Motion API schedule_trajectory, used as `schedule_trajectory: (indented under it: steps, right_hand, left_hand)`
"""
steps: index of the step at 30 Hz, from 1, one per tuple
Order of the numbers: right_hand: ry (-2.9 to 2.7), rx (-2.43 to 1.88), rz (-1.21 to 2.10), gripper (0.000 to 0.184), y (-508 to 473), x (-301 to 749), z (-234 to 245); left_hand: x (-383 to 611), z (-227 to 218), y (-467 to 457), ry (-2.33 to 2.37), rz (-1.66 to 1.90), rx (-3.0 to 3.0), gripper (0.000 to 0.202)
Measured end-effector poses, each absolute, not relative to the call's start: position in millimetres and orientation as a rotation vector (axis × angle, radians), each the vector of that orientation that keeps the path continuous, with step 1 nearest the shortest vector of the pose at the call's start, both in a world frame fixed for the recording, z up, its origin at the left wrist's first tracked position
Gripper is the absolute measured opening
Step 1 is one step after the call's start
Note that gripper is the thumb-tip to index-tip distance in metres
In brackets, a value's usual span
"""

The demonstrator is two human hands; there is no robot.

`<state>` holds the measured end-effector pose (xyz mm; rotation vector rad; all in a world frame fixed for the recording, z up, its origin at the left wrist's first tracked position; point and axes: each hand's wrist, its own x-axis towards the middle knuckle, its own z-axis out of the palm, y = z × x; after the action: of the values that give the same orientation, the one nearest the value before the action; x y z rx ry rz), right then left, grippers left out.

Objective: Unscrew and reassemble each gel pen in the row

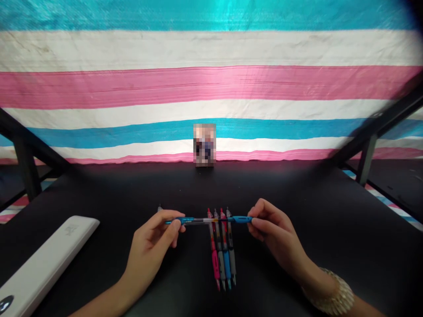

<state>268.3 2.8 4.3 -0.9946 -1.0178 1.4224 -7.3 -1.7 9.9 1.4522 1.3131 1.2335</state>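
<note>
A blue pen (200,220) with a clear middle is held level between my hands, above the table. My left hand (155,237) pinches its blue clicker end between thumb and fingers. At the other end, my right hand (274,231) pinches the tip side by the blue rubber grip (242,219). Below the pen, several pens lie side by side, with a pink grip (215,264), grey grips (221,264) and a blue grip (227,263); the held pen covers part of their upper barrels. Behind my left hand a clear pen end (160,207) peeks out, mostly hidden.
A long white device (49,264) lies at the left of the black table (139,185). A small blurred picture card (204,145) stands at the back edge, before a striped sheet (132,88). Dark frame bars (366,158) rise at both sides.
</note>
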Motion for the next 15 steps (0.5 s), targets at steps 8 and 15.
schedule_trajectory:
  steps: [8, 15]
  right_hand:
    - [-0.869, -0.942, 1.361, 0.012, 5.0, 270.1, 5.1]
    - [-0.909, -0.918, 1.326, 0.009, 3.4, 272.1, 4.1]
  left_hand:
    - [-10.2, 7.7, -1.7, 1.316, 1.270, 1.408, 0.015]
    - [-10.6, 8.4, -2.8, 1.324, 1.257, 1.392, 0.015]
